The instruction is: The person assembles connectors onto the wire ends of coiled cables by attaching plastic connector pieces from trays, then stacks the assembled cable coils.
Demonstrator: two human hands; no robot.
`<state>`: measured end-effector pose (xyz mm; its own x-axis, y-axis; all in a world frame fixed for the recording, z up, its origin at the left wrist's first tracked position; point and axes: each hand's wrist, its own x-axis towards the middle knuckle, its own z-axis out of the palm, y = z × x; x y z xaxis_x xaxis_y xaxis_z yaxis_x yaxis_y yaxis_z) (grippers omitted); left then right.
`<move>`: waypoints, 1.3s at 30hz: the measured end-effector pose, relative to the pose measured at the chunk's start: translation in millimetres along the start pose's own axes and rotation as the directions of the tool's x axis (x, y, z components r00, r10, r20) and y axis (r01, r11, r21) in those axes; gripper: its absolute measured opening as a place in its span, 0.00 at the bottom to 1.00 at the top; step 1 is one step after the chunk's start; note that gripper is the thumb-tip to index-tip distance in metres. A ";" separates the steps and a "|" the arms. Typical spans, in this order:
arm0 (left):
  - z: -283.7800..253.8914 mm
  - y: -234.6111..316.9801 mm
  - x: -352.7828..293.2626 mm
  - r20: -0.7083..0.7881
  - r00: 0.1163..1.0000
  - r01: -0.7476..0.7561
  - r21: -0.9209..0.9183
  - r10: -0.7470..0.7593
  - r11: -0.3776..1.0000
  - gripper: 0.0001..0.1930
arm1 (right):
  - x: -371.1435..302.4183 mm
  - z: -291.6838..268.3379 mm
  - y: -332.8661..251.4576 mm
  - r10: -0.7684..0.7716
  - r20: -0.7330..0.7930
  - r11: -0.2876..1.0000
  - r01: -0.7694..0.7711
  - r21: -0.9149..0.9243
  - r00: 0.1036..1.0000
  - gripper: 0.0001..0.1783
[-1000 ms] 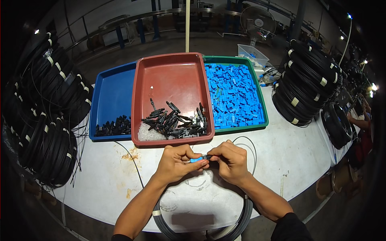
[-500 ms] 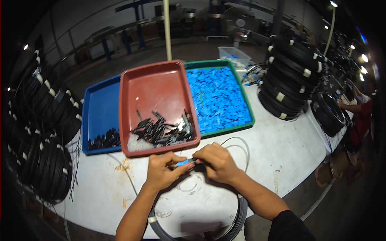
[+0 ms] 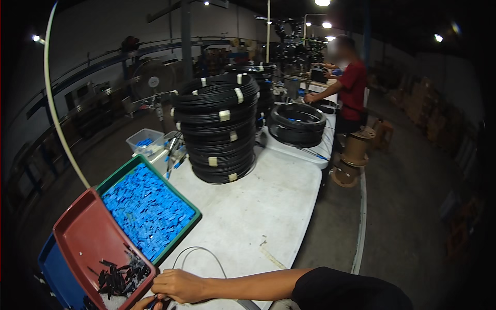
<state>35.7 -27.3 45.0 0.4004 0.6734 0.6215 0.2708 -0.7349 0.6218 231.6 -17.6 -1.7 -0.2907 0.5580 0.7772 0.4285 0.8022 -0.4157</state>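
Observation:
My right hand [image 3: 178, 285] is at the lower edge, beside the near corner of the red-brown tray [image 3: 146, 288]. Its fingers are closed in a pinch at the end of a small blue cable connector [image 3: 153, 304]. Only a few fingers of my left hand [image 3: 141, 305] show below it, closed around the same connector; the picture's edge cuts off the rest. A thin dark cable [image 3: 199, 247] loops over the white table [image 3: 243, 217] behind my right wrist. The tray holds small black parts [image 3: 114, 279] and clear bits.
Next to it stand a green tray [image 3: 194, 217] full of blue pieces and a blue tray [image 3: 51, 268]. Stacked black cable coils [image 3: 217, 129] rise further back, near a clear bin [image 3: 144, 142]. Another person in a red shirt [image 3: 354, 88] works at the far table; brown spools [image 3: 356, 150] stand nearby.
The view has swung to the right, so the trays and my hands now sit at lower left. Both hands stay together at the connector; the other person has come fully into view.

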 end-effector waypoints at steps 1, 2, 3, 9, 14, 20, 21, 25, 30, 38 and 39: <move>0.9 -2.4 2.0 0.015 1.000 -0.009 0.015 0.009 1.000 0.06 | -0.5 -1.6 0.7 0.027 0.019 0.999 -0.027 0.031 0.999 0.09; 1.4 -6.9 3.3 0.026 1.000 -0.017 0.033 0.016 0.999 0.06 | -1.6 -3.2 2.2 0.051 0.041 0.996 -0.054 0.065 0.998 0.09; 2.8 -11.5 2.6 0.047 0.998 0.031 0.018 -0.032 0.999 0.06 | -3.5 -4.9 5.3 0.059 0.038 0.997 -0.061 0.054 0.998 0.09; 0.3 -42.0 -12.4 0.075 0.975 0.214 -0.109 -0.207 0.971 0.04 | -4.0 8.0 9.3 -0.059 0.004 0.997 0.059 0.052 0.998 0.10; 2.2 -19.5 0.3 0.092 0.991 0.100 -0.052 -0.095 0.994 0.04 | -3.9 6.1 3.9 0.017 0.023 1.000 -0.016 -0.020 1.000 0.09; -3.6 -15.1 5.3 0.180 0.963 -0.230 0.163 0.201 0.959 0.05 | -2.7 6.7 -4.6 0.233 0.047 0.956 -0.238 0.171 0.971 0.08; -0.1 -14.3 4.4 0.098 0.985 -0.145 0.054 0.139 0.988 0.06 | -1.8 6.1 -6.9 0.193 0.016 0.959 -0.193 0.207 0.981 0.09; 2.4 -13.9 4.2 0.097 0.987 -0.127 0.012 0.126 0.992 0.05 | -3.0 4.2 0.8 0.134 0.028 0.966 -0.137 0.218 0.991 0.09; -1.7 -22.3 -1.1 0.069 0.970 0.245 -0.244 -0.235 0.938 0.05 | 0.3 -4.1 5.8 -0.107 0.025 0.993 0.106 0.049 0.994 0.11; 3.2 -17.8 0.9 -0.030 0.996 -0.085 0.074 0.088 0.994 0.09 | -1.3 4.1 7.2 -0.016 -0.005 0.999 0.016 0.032 1.000 0.10; 2.3 -20.1 -2.1 -0.014 0.997 0.070 -0.017 -0.071 0.997 0.07 | -1.6 2.9 6.3 -0.017 0.004 1.000 0.017 0.018 1.000 0.09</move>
<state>31.4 -14.1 30.1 0.3676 0.7247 0.5829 0.2834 -0.6842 0.6720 232.3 -12.8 -6.9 -0.3016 0.5449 0.7824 0.4084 0.8154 -0.4104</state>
